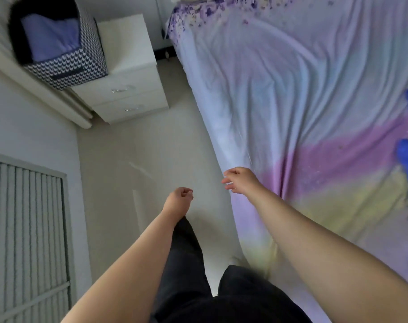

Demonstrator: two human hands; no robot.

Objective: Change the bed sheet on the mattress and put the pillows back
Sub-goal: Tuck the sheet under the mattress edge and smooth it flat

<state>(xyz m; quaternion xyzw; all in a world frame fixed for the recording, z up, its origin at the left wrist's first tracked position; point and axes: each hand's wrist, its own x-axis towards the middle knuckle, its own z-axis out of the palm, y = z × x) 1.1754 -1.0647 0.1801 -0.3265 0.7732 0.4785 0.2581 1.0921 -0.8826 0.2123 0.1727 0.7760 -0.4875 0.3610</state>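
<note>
Standing alongside the bed, the person has both arms stretched fwd over the strip of floor (140,159) between bed and wall. The right hand (239,180) is at the hanging side edge of the bed sheet (291,94), fingers loosely bent and slightly spread; they sit right at the fabric edge but I can't tell if they actually pinch it or are just about to. Prob the hand is there because that edge is what needs pulling straight or tucking. The left hand (178,200) is off the bed, over the floor, fingers curled into a loose fist w/ nothing visibly in it.

The sheet, pastel w/ pink, yellow and lilac patches, is spread over the mattress but wrinkled, long creases running toward the far end, and its side drapes down untucked. At the head end a floral purple fabric (212,10) shows beyond it; can't say whether that's a pillow or other bedding. A bright blue item (407,155) lies on the bed at the right edge of view, mostly cut off. No clear pillow in sight, so the pillow step looks undone.

Containers: a patterned fabric bin (65,64) sits up by the wall next to a white drawer unit (133,73); the bin is open and holds a folded lilac-blue cloth (49,38). The drawers are closed, contents unseen. A slatted door (23,224) is at lower left.
</note>
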